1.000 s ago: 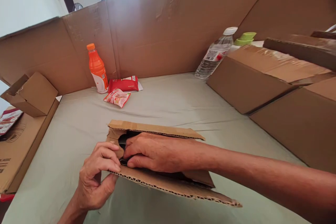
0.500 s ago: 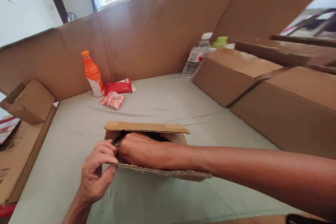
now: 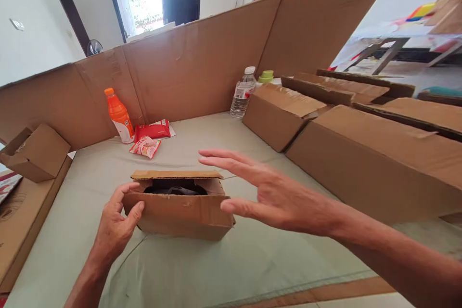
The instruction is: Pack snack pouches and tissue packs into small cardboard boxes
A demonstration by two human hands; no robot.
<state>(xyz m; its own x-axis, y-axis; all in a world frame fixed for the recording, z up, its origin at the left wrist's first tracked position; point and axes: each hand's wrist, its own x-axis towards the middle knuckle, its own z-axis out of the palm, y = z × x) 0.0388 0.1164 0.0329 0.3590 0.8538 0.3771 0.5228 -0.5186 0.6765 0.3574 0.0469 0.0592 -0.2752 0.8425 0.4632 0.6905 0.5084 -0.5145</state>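
In front of me on the pale cloth stands a small cardboard box [image 3: 184,216], its top flaps partly raised. Something dark and crumpled [image 3: 176,190] shows through the opening; its kind I cannot make out. My left hand [image 3: 121,219] grips the box's left end, thumb on the near side and fingers over the top edge. To the right of the box, my right hand [image 3: 260,192] hovers with fingers stretched out and thumb apart, holding nothing.
Behind the box lie a red packet [image 3: 153,130] and a pink snack bag [image 3: 145,147], beside an orange bottle [image 3: 119,115]. A water bottle [image 3: 242,94] stands by larger cardboard boxes [image 3: 346,154] on the right. A cardboard wall [image 3: 195,67] edges the back.
My right hand has come out of the box and moved right, opening with nothing in it. My left hand stays on the box's left end. The near flap now sits more upright.
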